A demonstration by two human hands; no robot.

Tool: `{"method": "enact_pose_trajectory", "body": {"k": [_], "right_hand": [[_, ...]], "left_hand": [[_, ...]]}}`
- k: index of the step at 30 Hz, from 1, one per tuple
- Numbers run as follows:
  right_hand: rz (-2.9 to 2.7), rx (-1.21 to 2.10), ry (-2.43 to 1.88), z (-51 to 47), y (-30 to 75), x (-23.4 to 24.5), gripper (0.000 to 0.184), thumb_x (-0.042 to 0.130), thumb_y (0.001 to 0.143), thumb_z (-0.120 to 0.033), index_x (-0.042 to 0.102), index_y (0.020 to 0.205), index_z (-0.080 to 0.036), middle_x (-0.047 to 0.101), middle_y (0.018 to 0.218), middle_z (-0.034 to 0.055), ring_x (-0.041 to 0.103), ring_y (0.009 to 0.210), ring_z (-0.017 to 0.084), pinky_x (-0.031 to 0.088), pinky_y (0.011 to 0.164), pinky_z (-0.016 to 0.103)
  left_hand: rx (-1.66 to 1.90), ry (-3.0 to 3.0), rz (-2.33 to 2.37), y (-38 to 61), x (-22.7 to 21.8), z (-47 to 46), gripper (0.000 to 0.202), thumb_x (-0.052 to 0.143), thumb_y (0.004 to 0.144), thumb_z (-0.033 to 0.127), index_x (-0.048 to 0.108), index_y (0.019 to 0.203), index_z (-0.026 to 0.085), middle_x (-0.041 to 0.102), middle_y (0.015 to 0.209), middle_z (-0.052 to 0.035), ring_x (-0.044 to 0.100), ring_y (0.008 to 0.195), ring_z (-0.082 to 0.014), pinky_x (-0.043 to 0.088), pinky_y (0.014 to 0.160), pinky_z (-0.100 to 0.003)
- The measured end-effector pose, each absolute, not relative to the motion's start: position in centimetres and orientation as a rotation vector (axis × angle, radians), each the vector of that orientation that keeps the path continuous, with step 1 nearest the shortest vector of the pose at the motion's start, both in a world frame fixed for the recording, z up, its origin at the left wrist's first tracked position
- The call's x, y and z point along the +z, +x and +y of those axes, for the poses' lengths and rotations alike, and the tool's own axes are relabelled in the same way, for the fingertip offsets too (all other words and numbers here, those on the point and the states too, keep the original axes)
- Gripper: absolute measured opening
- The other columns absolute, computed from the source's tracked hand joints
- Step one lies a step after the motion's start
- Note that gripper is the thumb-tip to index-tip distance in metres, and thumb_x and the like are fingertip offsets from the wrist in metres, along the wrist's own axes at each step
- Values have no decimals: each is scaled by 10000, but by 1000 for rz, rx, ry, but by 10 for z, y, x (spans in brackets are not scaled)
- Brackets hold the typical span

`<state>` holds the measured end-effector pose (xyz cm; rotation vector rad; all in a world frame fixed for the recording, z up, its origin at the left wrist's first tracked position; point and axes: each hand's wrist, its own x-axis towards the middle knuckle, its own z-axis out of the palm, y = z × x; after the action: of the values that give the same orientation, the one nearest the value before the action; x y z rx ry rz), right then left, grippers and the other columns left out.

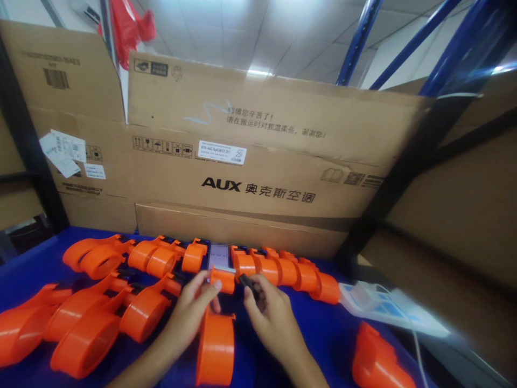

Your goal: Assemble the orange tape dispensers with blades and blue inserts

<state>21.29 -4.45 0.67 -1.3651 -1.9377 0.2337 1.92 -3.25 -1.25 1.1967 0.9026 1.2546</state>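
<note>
1. Nearest the camera, at the bottom edge, a ring-shaped orange frame (216, 350), apparently of a tape dispenser, was seen over the blue tabletop (319, 339), just below the hands.
2. By the left hand (197, 297), an orange plastic part (223, 281) was pinched between thumb and fingers, with a pale, metallic-looking strip along its upper edge. Whether it was joined to the ring-shaped frame behind the fingers could not be told.
3. By the right hand (270, 303), a black piece (247, 285) was gripped between thumb and curled fingers, its end pointed towards the orange part. A narrow gap appeared to be left between the two.
4. On the left of the tabletop, orange frames with black ends (86, 342) were laid in two rows; to the right of the hands, another row of orange frames (287, 272) was set out. Between the far rows, a phone-like device (219, 253) was placed, in front of the AUX carton (258, 188).
5. The step in hand was judged to be the handling of orange part and black piece together; for the next move, a steady left pinch and careful alignment by the right hand seemed to be called for.
</note>
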Motion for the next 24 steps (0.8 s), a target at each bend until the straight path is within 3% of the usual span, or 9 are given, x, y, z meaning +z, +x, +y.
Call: {"method": "enact_pose_trajectory", "body": {"k": [3,7,12,19,24], "right_hand": [[-1890,159,-1252,-47,213,6,276,524,986,-342,635,1191,-195,622,650,-12,574,540,156,448,538,255],[-1947,96,-1126,-50,211,4,331,577,962,-306,629,1273,-208,709,828,41,617,630,156,506,585,254],[-1959,89,-1087,-50,209,5,335,583,960,-289,635,1279,-202,728,863,58,650,692,168,553,643,271],[-1930,64,-1086,-52,207,6,318,575,950,-273,663,1246,-198,707,817,56,653,686,178,561,638,284],[-1947,86,-1065,-53,206,6,316,570,951,-264,651,1251,-203,694,815,55,654,707,183,564,659,293]], "left_hand": [[1221,1202,902,20,-17,-31,387,685,850,481,656,1089,178,633,624,13,562,585,-146,412,594,-224],[1180,1233,886,22,-21,-31,405,698,847,442,643,1154,182,638,642,19,566,583,-136,416,581,-213],[1189,1223,834,24,-19,-35,386,708,834,378,638,1168,198,663,730,10,565,576,-118,446,576,-208],[1185,1201,835,24,-15,-41,351,694,823,347,659,1144,210,631,713,18,558,589,-134,500,573,-225],[1181,1281,804,25,-16,-41,329,698,822,298,660,1143,233,676,865,-22,618,741,-180,552,659,-272]]}}
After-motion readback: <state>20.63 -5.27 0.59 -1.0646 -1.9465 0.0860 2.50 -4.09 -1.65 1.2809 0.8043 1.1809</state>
